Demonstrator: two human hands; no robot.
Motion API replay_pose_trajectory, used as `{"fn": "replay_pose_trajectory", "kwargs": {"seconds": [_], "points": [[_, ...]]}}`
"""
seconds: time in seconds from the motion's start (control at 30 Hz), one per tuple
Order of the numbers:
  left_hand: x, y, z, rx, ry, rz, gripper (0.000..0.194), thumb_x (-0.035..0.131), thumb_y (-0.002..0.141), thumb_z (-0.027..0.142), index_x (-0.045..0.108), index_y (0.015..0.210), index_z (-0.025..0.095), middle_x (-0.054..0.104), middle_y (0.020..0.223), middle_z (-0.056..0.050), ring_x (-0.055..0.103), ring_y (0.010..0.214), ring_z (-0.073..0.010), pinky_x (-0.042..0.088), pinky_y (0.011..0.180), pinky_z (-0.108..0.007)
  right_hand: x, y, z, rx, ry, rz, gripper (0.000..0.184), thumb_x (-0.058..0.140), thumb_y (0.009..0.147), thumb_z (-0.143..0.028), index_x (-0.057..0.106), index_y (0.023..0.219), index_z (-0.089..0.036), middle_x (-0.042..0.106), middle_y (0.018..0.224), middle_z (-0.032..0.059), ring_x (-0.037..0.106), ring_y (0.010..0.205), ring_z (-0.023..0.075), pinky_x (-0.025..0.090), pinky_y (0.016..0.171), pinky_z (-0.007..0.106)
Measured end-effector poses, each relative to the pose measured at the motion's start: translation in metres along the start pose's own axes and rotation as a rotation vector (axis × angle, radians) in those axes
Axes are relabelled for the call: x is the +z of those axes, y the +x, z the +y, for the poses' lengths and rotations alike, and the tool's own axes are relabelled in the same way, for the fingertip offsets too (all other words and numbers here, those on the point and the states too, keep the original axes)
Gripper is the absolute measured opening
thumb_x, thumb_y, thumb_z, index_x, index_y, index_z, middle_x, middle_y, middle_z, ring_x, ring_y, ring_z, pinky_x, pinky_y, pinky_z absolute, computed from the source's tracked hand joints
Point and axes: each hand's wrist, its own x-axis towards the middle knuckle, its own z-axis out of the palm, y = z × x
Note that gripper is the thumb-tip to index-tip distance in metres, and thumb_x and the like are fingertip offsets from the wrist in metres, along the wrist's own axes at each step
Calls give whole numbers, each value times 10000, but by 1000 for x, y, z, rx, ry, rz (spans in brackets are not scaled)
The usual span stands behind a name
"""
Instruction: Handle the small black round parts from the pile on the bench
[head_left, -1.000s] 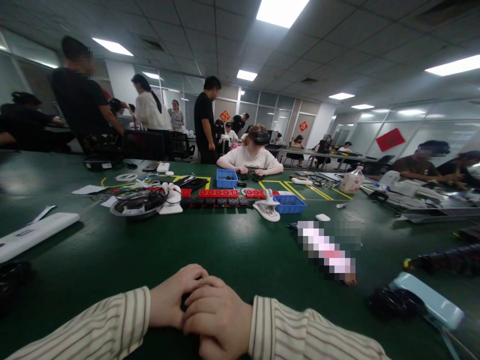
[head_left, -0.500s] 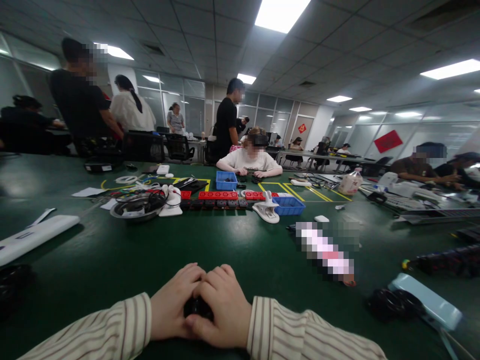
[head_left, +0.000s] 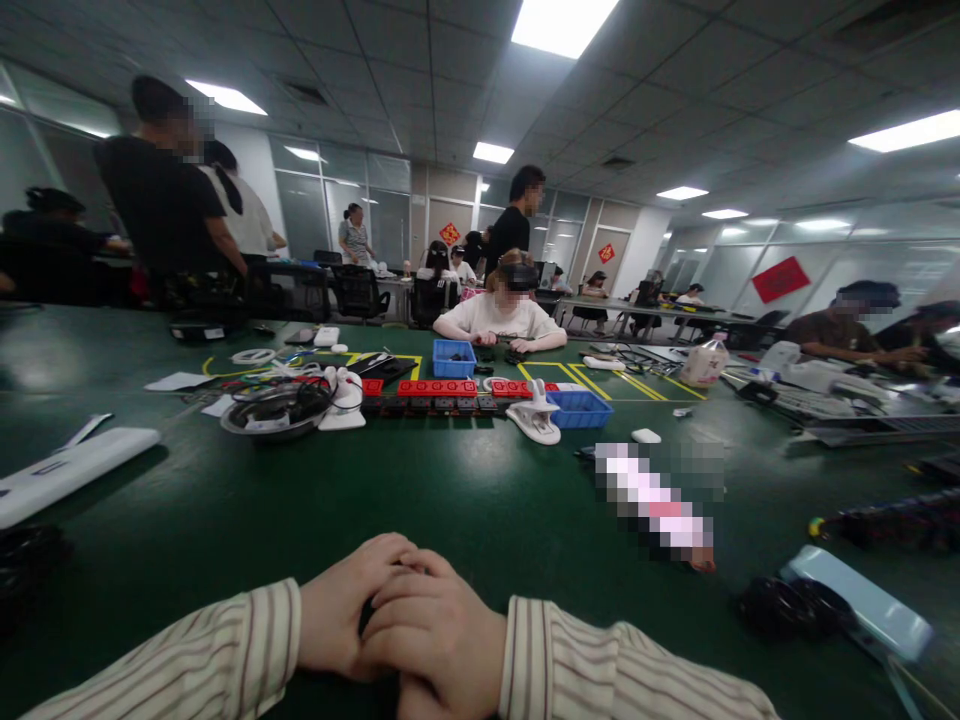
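Observation:
Close to the table's near edge, my left hand (head_left: 341,605) and my right hand (head_left: 446,620) are pressed together, in striped cuffs. The right fingers lie over the left hand, and both hands are closed. Between them is a dark gap; whatever they cup is mostly hidden and I cannot name it. Beneath them is the dark green tabletop (head_left: 300,520). To the right of the hands lie a coiled black cable (head_left: 795,607) and a light blue case (head_left: 859,595).
Across the table sit a metal bowl (head_left: 274,425) of cables, red power strips (head_left: 437,388), a blue bin (head_left: 454,358), another blue bin (head_left: 579,408) and a white clip stand (head_left: 535,420). A white power strip (head_left: 82,472) lies left. A person (head_left: 499,318) sits opposite.
My right fingers have shifted over the left hand, covering the black rounded thing that showed between my palms. In the background, a standing person in black has moved right.

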Motion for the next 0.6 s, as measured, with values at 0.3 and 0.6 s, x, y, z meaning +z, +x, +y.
{"fn": "replay_pose_trajectory", "kwargs": {"seconds": [0.3, 0.6], "points": [[4, -4, 2, 16, 228, 109, 611, 700, 526, 510, 522, 1017, 193, 521, 984, -56, 496, 944, -285, 179, 1031, -548, 7, 0, -6, 448, -108, 221, 543, 474, 666, -670, 527, 875, -172, 567, 855, 55, 484, 780, 189, 360, 748, 369], [-1, -2, 1, -25, 69, -7, 436, 731, 472, 243, 570, 874, 191, 466, 910, -25, 471, 835, -218, 459, 741, -328, 0, -1, -3, 310, -82, 67, 255, 521, 678, -370, 531, 838, -172, 568, 839, 34, 477, 798, 170, 364, 727, 315]]}}
